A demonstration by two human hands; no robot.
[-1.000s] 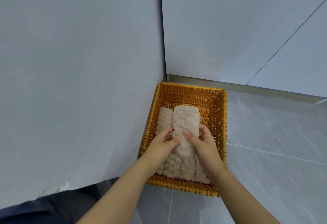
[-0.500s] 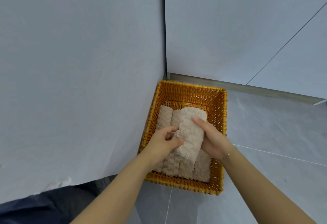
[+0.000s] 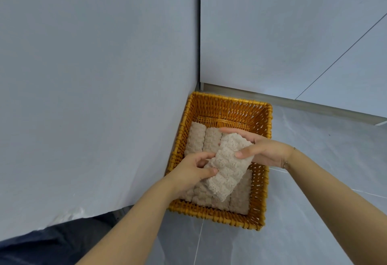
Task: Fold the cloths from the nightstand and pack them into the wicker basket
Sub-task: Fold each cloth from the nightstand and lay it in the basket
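An orange wicker basket [image 3: 228,105] stands on the floor in the corner. Inside it lie folded beige textured cloths [image 3: 196,141] side by side along the left and bottom. Above them a further folded beige cloth [image 3: 227,164] is held tilted, its top end leaning right. My left hand [image 3: 192,170] pinches its lower left edge. My right hand [image 3: 261,151] wraps its upper right end, thumb on top. The cloth hides the middle of the basket's contents.
A grey wall panel [image 3: 94,76] rises directly left of the basket and another wall [image 3: 282,34] behind it. Grey floor tiles [image 3: 324,170] spread to the right and front. Dark fabric [image 3: 52,243] lies at the lower left.
The top cloth has been lifted off the stack and tilted to the right. My right hand shifted from its lower right edge to its upper end; my left hand stays at its left edge.
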